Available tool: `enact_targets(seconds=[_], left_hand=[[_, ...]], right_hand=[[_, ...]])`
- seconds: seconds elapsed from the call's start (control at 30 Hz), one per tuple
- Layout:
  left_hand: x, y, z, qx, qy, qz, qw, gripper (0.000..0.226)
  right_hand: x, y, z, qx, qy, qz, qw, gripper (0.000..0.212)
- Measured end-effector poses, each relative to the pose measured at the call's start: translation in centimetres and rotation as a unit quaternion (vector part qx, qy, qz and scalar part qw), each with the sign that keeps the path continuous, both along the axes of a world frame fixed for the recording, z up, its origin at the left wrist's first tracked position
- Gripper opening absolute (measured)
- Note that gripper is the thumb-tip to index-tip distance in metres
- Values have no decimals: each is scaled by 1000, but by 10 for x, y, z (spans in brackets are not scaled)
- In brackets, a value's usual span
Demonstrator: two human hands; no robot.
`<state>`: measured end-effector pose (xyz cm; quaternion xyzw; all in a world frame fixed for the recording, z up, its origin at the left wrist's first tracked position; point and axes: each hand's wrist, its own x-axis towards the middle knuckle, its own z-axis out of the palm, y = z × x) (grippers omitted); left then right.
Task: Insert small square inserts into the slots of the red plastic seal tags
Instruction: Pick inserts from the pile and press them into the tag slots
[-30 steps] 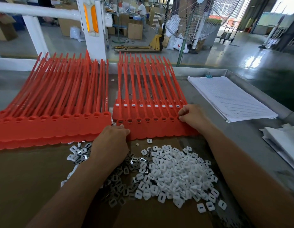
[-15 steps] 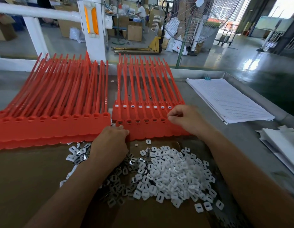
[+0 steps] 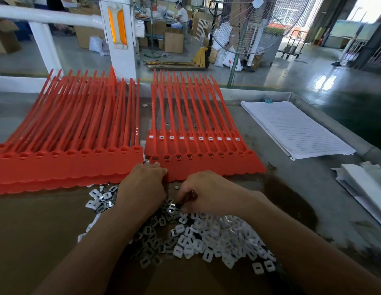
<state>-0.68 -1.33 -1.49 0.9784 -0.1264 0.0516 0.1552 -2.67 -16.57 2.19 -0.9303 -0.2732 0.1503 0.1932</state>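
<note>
Near edge: heap of small square inserts point(image 3: 206, 237) on a brown cardboard sheet point(image 3: 36, 241), white ones to the right, greyer metallic ones to the left under the wrists. Right hand point(image 3: 208, 192) is at the heap's far edge, fingers curled down into it. Grip looks closed, but I cannot tell if an insert is actually pinched, since the tips are hidden. Left hand point(image 3: 142, 186) has its fingers curled onto the near-left corner of the right tag block point(image 3: 206, 167), holding it down.

Risks, as judged:
- Inserts are tiny and tangled, so the grip may lift two at once or none, or drop one on the way to a slot.
- An insert could go in flipped or skewed, as the two colours are mixed where the hand is digging.
- If the left hand eases off, the tag block could slide or the stacked layers shift, putting slots out of line.
- The forearms lie over the heap and could sweep inserts off the cardboard.

One loose insert point(image 3: 176, 188) lies between the hands, just short of the tags. The far slot row point(image 3: 190, 138) shows white inserts seated; I cannot tell whether the near row is filled.

The left tag block point(image 3: 68, 165) sits just beside the right one, slots looking empty. The path from heap to slots is short, with only the hands themselves in the way.

Further right on the bench point(image 3: 291, 199) are a lined paper stack point(image 3: 291, 128) and white sheets point(image 3: 366, 184), well apart from the work. Beyond the bench are a white post point(image 3: 119, 39), a pedestal fan point(image 3: 249, 24) and a pallet jack point(image 3: 185, 62) on the floor.
</note>
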Motion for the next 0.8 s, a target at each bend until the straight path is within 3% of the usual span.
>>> enact_targets(seconds=[0.5, 0.8], left_hand=[[0, 1, 1, 2, 11, 0, 1000, 47], [0, 1, 2, -1, 19, 8, 1000, 45]], right_hand=[[-3, 0, 3, 34, 33, -25, 999, 14], [-1, -9, 0, 110, 17, -67, 992, 12]])
